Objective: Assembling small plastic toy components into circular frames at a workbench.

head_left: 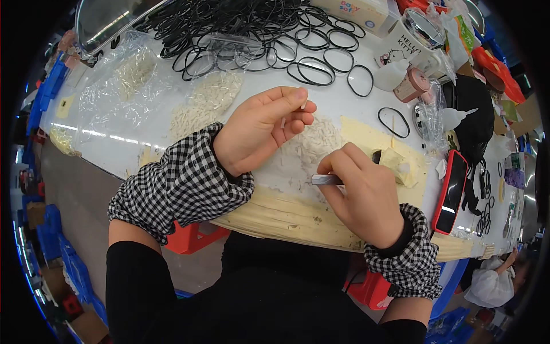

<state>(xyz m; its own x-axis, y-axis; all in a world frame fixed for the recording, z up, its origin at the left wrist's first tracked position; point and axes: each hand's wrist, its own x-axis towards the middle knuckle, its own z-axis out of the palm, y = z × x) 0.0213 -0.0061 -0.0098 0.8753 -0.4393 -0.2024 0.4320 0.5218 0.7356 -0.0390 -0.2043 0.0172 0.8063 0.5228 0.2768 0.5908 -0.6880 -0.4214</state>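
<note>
My left hand point(260, 123) is closed in a pinch above the table, thumb against the fingertips. A small white piece point(303, 105) shows between them. Closed as well, my right hand point(366, 198) grips a short, flat, grey metal blade point(326, 179) with a slanted end; the rest of it is hidden in the fingers. Between and behind the hands lies a loose heap of small white pieces point(321, 137). More such pieces point(197, 112) spill from a clear bag left of my left hand. Beside my right hand sits a yellowish lump point(401, 166) on yellow paper point(366, 133).
Many black rubber loops point(229, 28) are piled at the back. One loop point(393, 122) lies apart, right of centre. A red-edged phone point(451, 192) rests at the right. Behind it stand a white cup point(398, 49) and a pink jar point(412, 86). Yellow tape covers the table's front edge point(286, 216).
</note>
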